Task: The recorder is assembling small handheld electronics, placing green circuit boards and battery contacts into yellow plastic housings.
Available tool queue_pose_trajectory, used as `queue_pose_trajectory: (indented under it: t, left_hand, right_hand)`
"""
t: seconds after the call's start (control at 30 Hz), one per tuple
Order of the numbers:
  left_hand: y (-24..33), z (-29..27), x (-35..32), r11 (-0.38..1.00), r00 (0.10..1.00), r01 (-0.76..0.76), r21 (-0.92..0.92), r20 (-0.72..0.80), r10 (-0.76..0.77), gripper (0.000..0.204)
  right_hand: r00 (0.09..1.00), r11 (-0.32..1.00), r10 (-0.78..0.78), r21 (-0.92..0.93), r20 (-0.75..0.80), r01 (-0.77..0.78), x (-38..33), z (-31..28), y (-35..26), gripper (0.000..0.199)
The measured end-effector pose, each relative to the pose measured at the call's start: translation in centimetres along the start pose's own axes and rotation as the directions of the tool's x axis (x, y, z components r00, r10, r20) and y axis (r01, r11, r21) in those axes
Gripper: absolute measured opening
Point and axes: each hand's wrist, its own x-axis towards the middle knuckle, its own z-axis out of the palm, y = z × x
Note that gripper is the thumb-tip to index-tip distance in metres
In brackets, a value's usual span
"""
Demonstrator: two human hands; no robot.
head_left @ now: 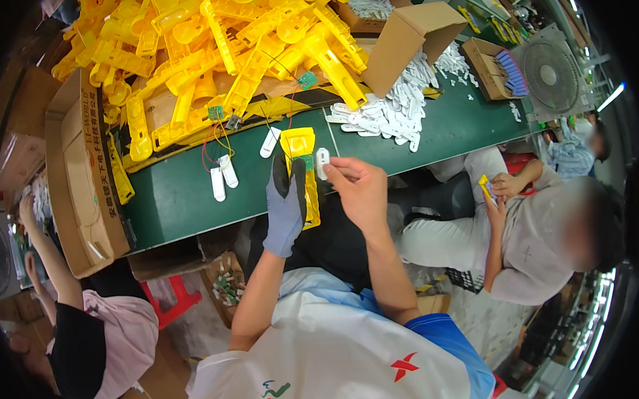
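Note:
My left hand (284, 212), in a grey glove with black fingers, is closed around a long yellow plastic housing (299, 140) just off the front edge of the bench. A small green circuit board (306, 161) sits in that housing. My right hand (362, 195), bare, pinches a small white plastic piece (322, 163) with a dark slot, to the right of the housing and apart from it. Beyond my left hand lies a white strip-shaped piece (270, 142) on the bench. Further left, white pieces (227, 171) are joined by thin wires to a green board (215, 113).
A heap of yellow housings (198, 40) covers the back of the green bench (171, 208). White pieces (386, 117) are piled to the right by an open carton (413, 41). A cardboard box (74, 184) stands left. Co-workers sit on both sides; the right one (536, 235) holds a yellow part.

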Motion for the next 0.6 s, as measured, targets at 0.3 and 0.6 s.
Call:
queue_pose_trajectory:
  t: [0.3, 0.6]
  left_hand:
    - [-1.6, 0.1, -0.2, 0.835, 0.959, -0.253, 0.489, 0.014, 0.283, 0.041]
    - [1.2, 0.1, -1.7, 0.965, 0.993, 0.022, 0.261, 0.105, -0.052, 0.039]
  right_hand:
    - [0.99, 0.989, 0.083, 0.116, 0.114, -0.097, -0.1, -0.2, 0.8, 0.024]
    - [0.932, 0.917, 0.068, 0.345, 0.356, -0.199, 0.9, -1.0, 2.1, 0.034]
